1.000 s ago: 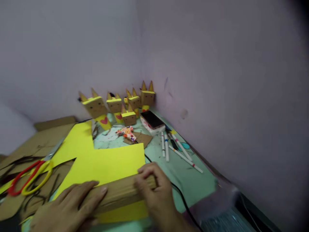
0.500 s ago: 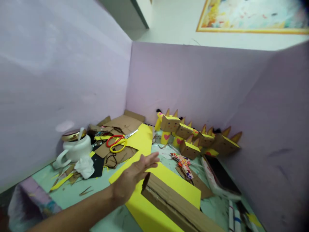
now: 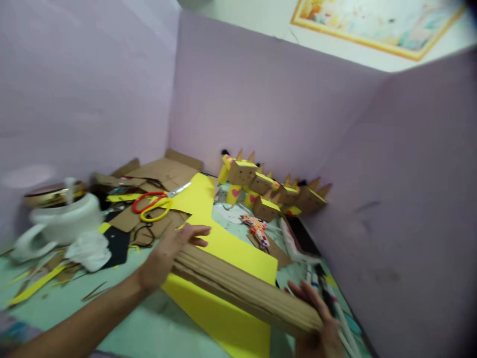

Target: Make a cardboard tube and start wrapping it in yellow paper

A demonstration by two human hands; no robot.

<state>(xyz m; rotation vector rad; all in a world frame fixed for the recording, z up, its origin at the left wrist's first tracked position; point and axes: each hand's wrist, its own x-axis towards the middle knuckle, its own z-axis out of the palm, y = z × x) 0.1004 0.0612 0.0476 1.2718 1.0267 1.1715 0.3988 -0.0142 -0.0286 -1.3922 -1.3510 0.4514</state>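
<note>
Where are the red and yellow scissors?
In the head view, the scissors lie left of centre on brown cardboard scraps, beside the yellow paper.

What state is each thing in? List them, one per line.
Left hand: gripping one end of the folded cardboard.
Right hand: holding the other end.
Folded cardboard: layered, lifted at a slant over the yellow paper.
Yellow paper: flat on the table, partly covered.
Scissors: lying closed on cardboard scraps.
White jar: upright, blurred.
Cardboard figures: standing in a row by the wall.
Phone: screen dark.
</note>
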